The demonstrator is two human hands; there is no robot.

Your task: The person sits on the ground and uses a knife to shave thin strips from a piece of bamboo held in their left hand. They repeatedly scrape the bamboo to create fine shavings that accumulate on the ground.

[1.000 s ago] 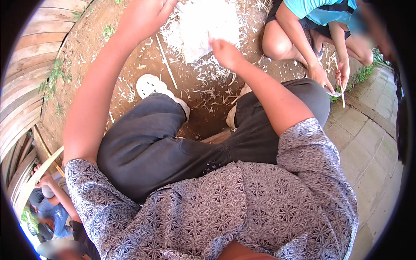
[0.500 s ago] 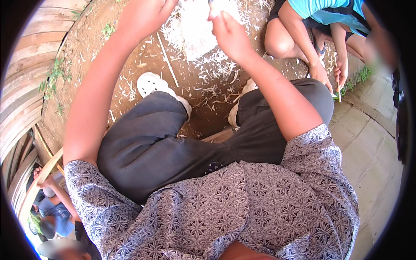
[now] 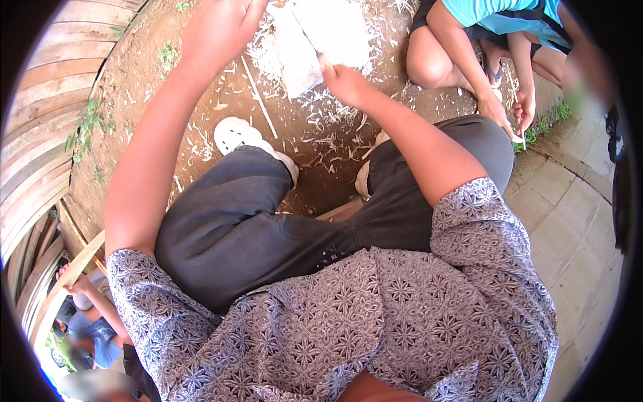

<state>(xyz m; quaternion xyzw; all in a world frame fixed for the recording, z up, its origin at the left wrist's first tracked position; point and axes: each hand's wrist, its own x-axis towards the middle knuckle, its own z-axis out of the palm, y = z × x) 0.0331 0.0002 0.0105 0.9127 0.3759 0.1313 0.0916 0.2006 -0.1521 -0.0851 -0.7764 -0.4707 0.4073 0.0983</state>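
My right hand (image 3: 345, 84) is closed around the handle of a knife (image 3: 307, 33), whose thin blade points up and to the left. Beneath the blade lies a white sheet (image 3: 295, 75) strewn with pale shavings (image 3: 351, 40). At the top edge my left hand (image 3: 224, 30) looks closed, with its fingers partly cut off by the frame. Whatever it holds is hidden, though a pale tip shows beside its fingers. My arms reach forward over my bent knees.
A pale thin stick (image 3: 258, 97) lies on the brown soil near my white left clog (image 3: 234, 134). To the right a person in a turquoise shirt (image 3: 469, 10) crouches, working a small pale strip by hand. Wooden planks (image 3: 60, 80) line the left; paving (image 3: 562, 221) lies right.
My right hand has drawn back toward me, bringing the knife blade into view. My left hand has shifted slightly left. The neighbouring person's hands have moved a little.
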